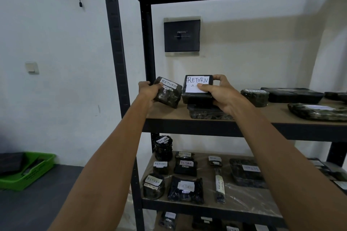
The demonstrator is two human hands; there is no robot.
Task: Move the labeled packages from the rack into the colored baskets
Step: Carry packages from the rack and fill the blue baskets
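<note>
Forearms (112, 146): two bare forearms extend from 6 o'clock toward the middle shelf (272, 116) of the rack (115, 43).
Left hand (148, 90): fingers curled round the left end of the rounded package (169, 93), thumb lying on its top edge beside the label.
Right hand (223, 93): grips the right side of the box package (195, 97). The thumb is pressed flat on the white label and the fingers are wrapped round the far edge and underside.
Rounded package: dark, film-wrapped, white label reading RETURN. It is tilted at the left end of the middle shelf, at 9 o'clock of the box package and just beside it. Whether it touches the board cannot be told.
Box package: black, flat, rectangular, label reading RETURN. Its face is tipped toward the viewer, directly over a wrapped package (206, 113) lying on the board.
Middle shelf: tan board. At 3 o'clock of the hands lie further dark packages, among them a flat black tray (293, 94).
Lower shelf (208, 191): at 6 o'clock, a film-covered board bearing small dark packages with RETURN labels. A jar-shaped package (162, 148) stands upright at its left rear corner.
Green basket (37, 174): at 8 o'clock on the dark floor, well apart from the rack, holding dark flat items.
Wall: white. A dark panel (182, 35) marked PRESTO sits at 12 o'clock behind the rack, and a switch (32, 67) at 9 o'clock.
</note>
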